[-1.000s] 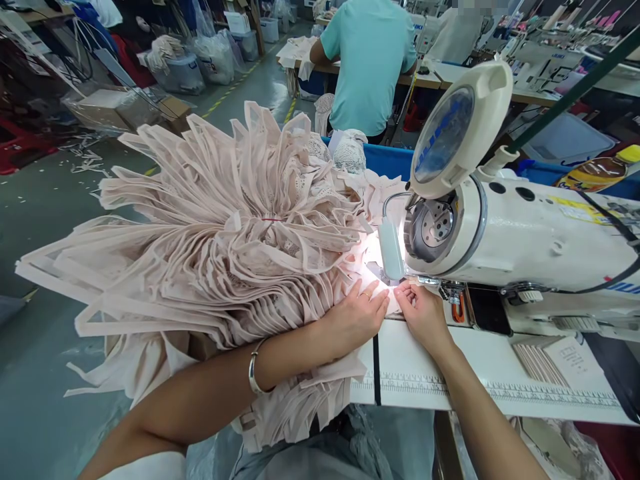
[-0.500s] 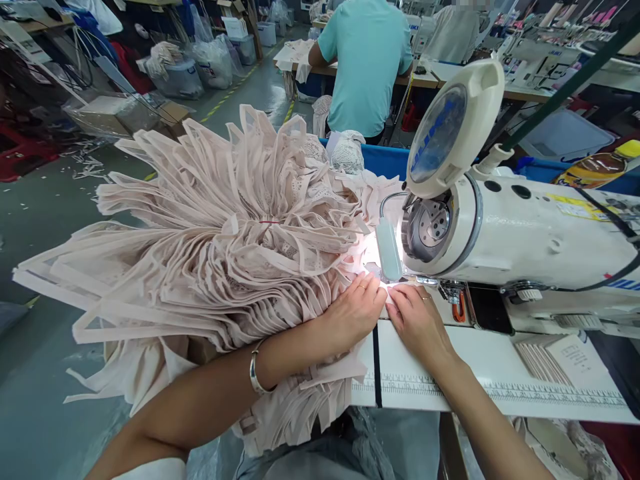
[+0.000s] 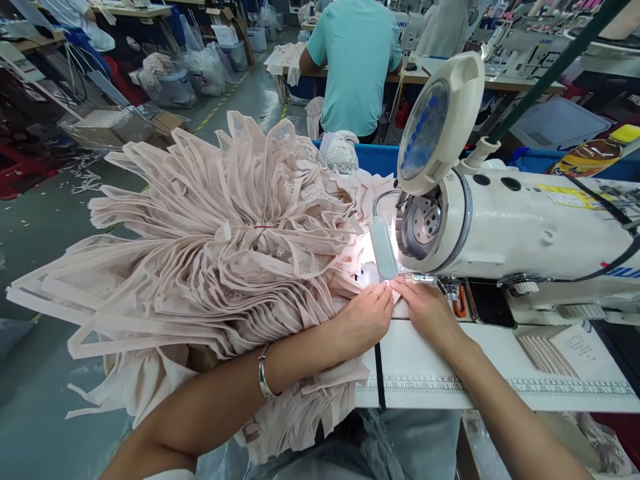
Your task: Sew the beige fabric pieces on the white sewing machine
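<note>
Both hands on pale pink cloth (image 3: 401, 309) at the sewing machine (image 3: 520, 223)

Position: the cloth lay on the white work table (image 3: 420, 353), in front of the machine's head and just below the small lamp (image 3: 384, 250), which lit it brightly.

Grip, left hand (image 3: 364, 321): fingers bent and bunched, tips closed on the near part of the cloth. A ring (image 3: 375, 293) sat on one finger, a bracelet (image 3: 265, 375) on the wrist.

Grip, right hand (image 3: 429, 310): fingertips pinched the same cloth, nearly meeting the left ones. The undersides of both grips were hidden.

Surroundings: a large heap of pale pink garments (image 3: 215, 267) spread to the left of the machine; the left forearm lay against it. A printed scale (image 3: 420, 385) ran along the table's near edge, crossed by a black strip (image 3: 380, 377). An orange-handled tool (image 3: 459, 303) and a dark flat object (image 3: 489, 303) lay under the machine arm, with a stack of pale cards (image 3: 547, 353) to their right. A bottle with a yellow cap (image 3: 593, 157) stood tilted behind the machine. Beyond, a co-worker in a turquoise shirt (image 3: 353, 70) sat facing away.
</note>
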Motion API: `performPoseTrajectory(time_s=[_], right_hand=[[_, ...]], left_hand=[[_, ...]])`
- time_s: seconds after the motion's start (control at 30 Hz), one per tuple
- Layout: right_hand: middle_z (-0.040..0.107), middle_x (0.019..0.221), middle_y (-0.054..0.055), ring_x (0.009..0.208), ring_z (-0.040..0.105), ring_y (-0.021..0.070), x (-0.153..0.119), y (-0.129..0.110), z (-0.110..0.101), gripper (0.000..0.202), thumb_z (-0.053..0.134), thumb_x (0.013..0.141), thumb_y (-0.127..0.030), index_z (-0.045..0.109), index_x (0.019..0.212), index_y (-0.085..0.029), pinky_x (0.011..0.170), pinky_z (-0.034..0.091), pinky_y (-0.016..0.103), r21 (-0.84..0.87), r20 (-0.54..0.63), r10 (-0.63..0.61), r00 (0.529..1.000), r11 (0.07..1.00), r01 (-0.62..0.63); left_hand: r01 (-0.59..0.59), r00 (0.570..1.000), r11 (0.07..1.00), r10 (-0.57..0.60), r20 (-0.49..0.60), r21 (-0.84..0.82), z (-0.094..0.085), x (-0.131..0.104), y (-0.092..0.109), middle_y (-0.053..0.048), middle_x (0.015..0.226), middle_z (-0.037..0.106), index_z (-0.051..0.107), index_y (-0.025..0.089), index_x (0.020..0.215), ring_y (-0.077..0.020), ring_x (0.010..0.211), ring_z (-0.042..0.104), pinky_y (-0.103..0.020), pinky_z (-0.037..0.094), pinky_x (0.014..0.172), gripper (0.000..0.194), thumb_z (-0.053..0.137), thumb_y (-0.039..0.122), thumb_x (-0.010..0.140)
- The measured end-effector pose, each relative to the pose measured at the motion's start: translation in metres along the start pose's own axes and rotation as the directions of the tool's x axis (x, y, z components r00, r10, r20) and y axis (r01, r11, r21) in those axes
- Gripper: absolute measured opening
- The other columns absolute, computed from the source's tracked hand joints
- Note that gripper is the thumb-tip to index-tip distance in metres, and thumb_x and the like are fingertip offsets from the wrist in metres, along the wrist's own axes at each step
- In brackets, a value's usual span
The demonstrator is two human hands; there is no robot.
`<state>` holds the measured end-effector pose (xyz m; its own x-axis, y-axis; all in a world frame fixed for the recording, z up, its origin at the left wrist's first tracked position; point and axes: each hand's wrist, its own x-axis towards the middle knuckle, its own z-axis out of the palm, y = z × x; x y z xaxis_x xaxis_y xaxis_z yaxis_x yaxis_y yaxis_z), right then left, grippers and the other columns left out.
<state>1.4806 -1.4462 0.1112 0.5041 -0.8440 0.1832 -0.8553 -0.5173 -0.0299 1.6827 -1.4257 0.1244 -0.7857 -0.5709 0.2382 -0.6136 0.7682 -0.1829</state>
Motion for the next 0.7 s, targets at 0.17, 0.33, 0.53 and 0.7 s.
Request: performPoseTrajectory(time_s=[0.17,0.33,0.53,0.7], right_hand=[[0.072,0.113,0.012,0.110,0.064,0.0306,0.0018,-0.0062,-0.0013,0.060,0.035,0.089,-0.001,0.064,0.137,-0.025,0.096,0.054,0.047,0.005,0.061,0.088,0.994,0.996,-0.089],[0.070,0.122,0.012,0.119,0.060,0.0298,0.0012,-0.0057,0.0016,0.056,0.034,0.089,-0.001,0.066,0.130,-0.021,0.102,0.049,0.046,0.045,0.101,0.076,0.992,0.996,-0.081],[0.069,0.126,0.009,0.122,0.059,0.0266,-0.0007,0.0010,0.0060,0.066,0.032,0.084,0.004,0.060,0.137,-0.022,0.104,0.048,0.044,0.100,0.100,0.071,0.992,0.992,-0.081],[0.068,0.130,0.010,0.121,0.060,0.0269,0.0026,-0.0036,0.0023,0.064,0.033,0.087,0.001,0.058,0.140,-0.024,0.103,0.048,0.044,0.091,0.121,0.112,0.986,0.988,-0.123]], left_hand=[[-0.003,1.000,1.000,0.003,-0.017,0.023,0.0037,-0.0006,-0.0007,-0.020,0.140,0.060,0.058,0.000,0.132,-0.0247,0.130,0.057,-0.038,0.037,0.116,0.040,0.035,0.009,0.101],[-0.009,1.000,1.000,0.009,-0.010,0.025,0.0006,0.0000,-0.0016,-0.021,0.141,0.058,0.058,-0.001,0.132,-0.0245,0.130,0.057,-0.037,0.037,0.116,0.039,0.037,0.008,0.100],[0.009,0.999,1.000,-0.009,-0.030,0.010,0.0031,0.0011,-0.0011,-0.018,0.137,0.062,0.059,0.000,0.131,-0.0243,0.128,0.058,-0.038,0.038,0.116,0.039,0.038,0.007,0.099],[0.014,1.000,1.000,-0.014,0.000,-0.007,0.0015,0.0026,-0.0030,-0.017,0.134,0.064,0.059,-0.001,0.130,-0.0238,0.126,0.059,-0.036,0.040,0.115,0.038,0.037,0.005,0.099]])
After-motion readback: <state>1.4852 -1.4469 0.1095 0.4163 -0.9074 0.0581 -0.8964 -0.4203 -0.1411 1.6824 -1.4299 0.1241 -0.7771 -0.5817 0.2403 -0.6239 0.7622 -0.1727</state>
